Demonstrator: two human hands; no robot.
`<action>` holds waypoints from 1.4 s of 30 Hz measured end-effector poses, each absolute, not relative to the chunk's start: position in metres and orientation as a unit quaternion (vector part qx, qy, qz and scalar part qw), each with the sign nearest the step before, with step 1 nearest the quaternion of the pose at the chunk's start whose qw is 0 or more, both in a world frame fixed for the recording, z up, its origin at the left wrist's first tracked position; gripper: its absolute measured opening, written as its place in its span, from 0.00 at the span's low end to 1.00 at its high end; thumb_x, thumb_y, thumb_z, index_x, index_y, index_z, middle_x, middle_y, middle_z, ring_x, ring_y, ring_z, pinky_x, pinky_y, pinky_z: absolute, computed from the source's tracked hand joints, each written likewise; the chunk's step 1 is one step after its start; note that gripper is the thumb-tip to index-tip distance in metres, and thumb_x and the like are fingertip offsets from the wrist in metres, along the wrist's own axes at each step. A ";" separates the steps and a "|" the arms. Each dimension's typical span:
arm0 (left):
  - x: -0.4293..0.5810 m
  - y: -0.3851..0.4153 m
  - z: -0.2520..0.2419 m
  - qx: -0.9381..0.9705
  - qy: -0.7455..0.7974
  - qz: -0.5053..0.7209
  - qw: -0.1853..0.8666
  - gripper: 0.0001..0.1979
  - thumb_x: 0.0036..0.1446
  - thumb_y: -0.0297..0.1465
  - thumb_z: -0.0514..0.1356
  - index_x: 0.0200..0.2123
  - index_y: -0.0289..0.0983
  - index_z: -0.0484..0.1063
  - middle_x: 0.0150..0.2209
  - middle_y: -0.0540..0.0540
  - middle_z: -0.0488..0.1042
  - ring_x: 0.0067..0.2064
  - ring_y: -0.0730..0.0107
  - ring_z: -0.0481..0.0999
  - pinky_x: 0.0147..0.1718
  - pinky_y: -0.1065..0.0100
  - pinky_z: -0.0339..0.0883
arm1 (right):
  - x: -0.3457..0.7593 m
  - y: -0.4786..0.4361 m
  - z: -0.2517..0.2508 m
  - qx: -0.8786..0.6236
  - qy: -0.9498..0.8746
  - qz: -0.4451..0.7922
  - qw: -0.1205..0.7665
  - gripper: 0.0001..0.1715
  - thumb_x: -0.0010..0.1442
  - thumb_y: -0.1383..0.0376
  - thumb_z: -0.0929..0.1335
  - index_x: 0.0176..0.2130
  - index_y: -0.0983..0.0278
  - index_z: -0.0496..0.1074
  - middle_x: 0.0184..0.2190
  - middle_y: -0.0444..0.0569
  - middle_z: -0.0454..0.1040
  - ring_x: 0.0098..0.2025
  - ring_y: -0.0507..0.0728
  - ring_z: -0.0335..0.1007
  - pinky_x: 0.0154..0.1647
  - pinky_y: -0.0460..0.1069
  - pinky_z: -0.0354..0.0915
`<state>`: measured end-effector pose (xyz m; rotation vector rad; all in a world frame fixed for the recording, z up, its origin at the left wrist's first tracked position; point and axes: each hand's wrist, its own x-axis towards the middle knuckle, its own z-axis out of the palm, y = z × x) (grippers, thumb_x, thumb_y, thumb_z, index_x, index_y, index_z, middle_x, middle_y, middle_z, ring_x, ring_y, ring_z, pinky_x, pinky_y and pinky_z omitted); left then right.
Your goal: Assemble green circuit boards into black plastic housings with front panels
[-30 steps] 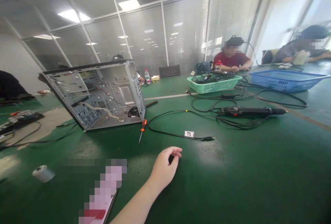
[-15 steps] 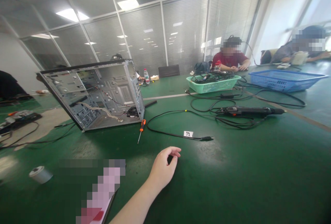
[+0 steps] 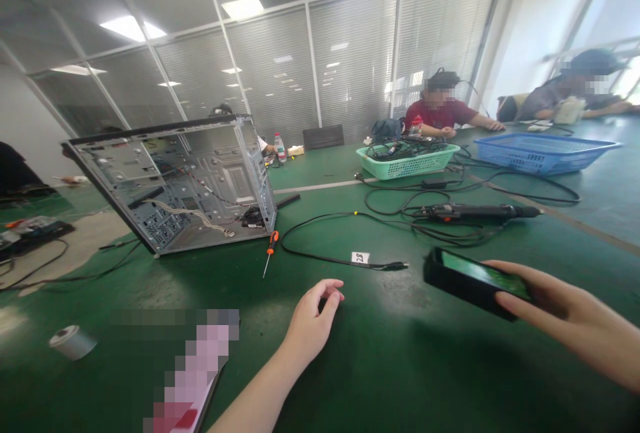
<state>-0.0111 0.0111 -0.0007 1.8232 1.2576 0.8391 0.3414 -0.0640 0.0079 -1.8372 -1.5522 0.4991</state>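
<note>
One black device [image 3: 463,286] is clasped in our right fingers [image 3: 517,304], cable plug [image 3: 395,266] unattached; our left fingers [image 3: 327,284] curl half-open, empty.

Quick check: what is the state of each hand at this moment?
Left hand: loosely curled, partly open, nothing visible in it.
Right hand: closed on a black device.

The black device [image 3: 465,288] is part-hidden, the pink object [image 3: 203,363] cut off.

White tag [image 3: 360,258], number 28 (turned sideways), dark digits, against the black cable [image 3: 377,266]
</note>
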 end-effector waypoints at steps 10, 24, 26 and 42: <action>-0.016 0.006 0.000 0.736 0.478 0.310 0.366 0.35 0.50 0.36 0.64 0.60 0.42 0.55 0.54 0.41 0.65 0.55 0.55 0.65 0.54 0.55 0.58 | 0.205 -0.024 0.009 -0.559 -0.683 0.373 0.287 0.36 0.54 0.49 0.61 0.57 0.64 0.59 0.53 0.51 0.62 0.51 0.61 0.61 0.52 0.56 0.61; -0.012 0.009 0.005 0.754 0.502 0.267 0.329 0.23 0.45 0.33 0.66 0.46 0.42 0.68 0.46 0.45 0.71 0.48 0.55 0.70 0.46 0.57 0.64 | 0.206 -0.019 -0.001 -0.504 -0.726 0.362 0.297 0.30 0.58 0.56 0.63 0.57 0.61 0.58 0.53 0.50 0.61 0.55 0.59 0.56 0.58 0.56 0.54; -0.012 0.009 0.005 0.757 0.498 0.271 0.325 0.23 0.45 0.33 0.66 0.46 0.42 0.68 0.45 0.45 0.71 0.48 0.56 0.70 0.46 0.58 0.64 | 0.207 -0.019 -0.002 -0.506 -0.727 0.360 0.294 0.30 0.57 0.56 0.63 0.57 0.61 0.58 0.53 0.50 0.61 0.55 0.60 0.56 0.58 0.56 0.54; -0.013 0.009 0.007 0.771 0.490 0.252 0.319 0.21 0.47 0.32 0.64 0.47 0.42 0.68 0.45 0.45 0.71 0.47 0.57 0.70 0.47 0.59 0.64 | 0.217 -0.020 0.000 -0.518 -0.709 0.365 0.309 0.30 0.58 0.53 0.63 0.57 0.60 0.60 0.54 0.48 0.62 0.53 0.59 0.60 0.57 0.57 0.59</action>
